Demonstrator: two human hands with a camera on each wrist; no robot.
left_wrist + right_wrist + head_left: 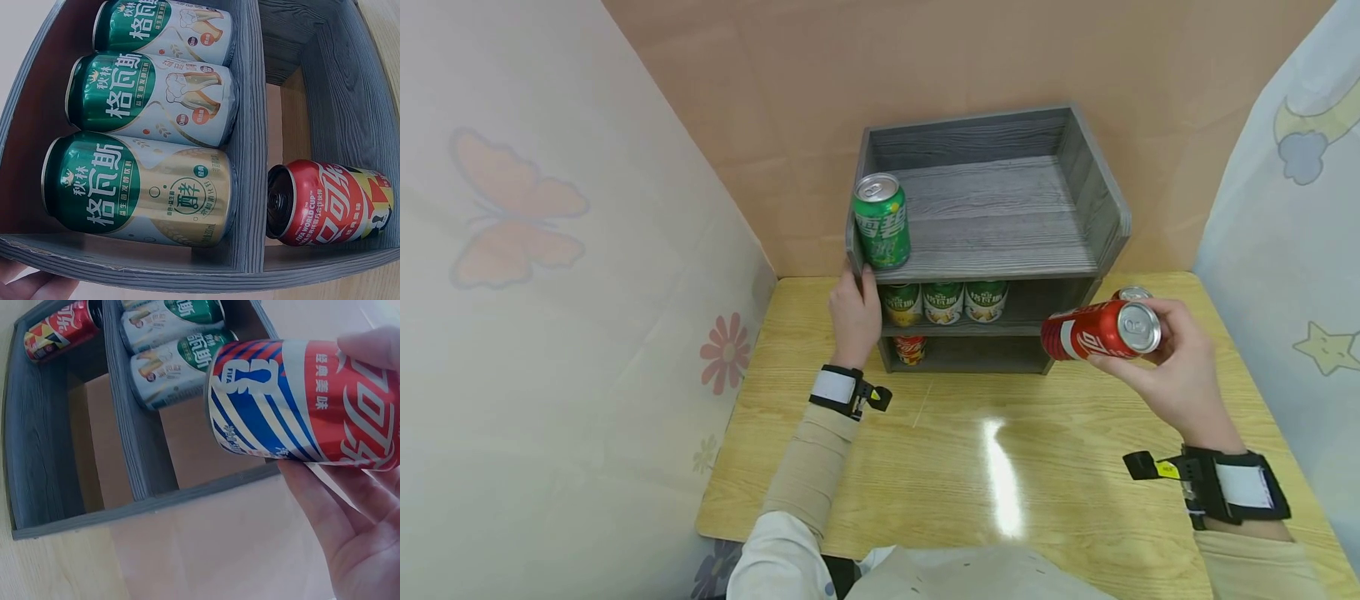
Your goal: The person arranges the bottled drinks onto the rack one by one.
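Observation:
My right hand grips a red cola can tipped on its side, to the right of the grey wooden shelf. The can's blue-and-white striped part faces the right wrist camera. At the shelf's left side panel, my left hand holds the edge between thumb and fingers, just below the green soda can standing on the top level. Several green-and-white drink cans stand on the middle level. On the bottom level, at the left, is another red cola can.
A further can stands behind the held one, mostly hidden by it and the right hand. The shelf stands at the back of a wooden table, close to a tan backdrop. Patterned curtains flank the table on both sides.

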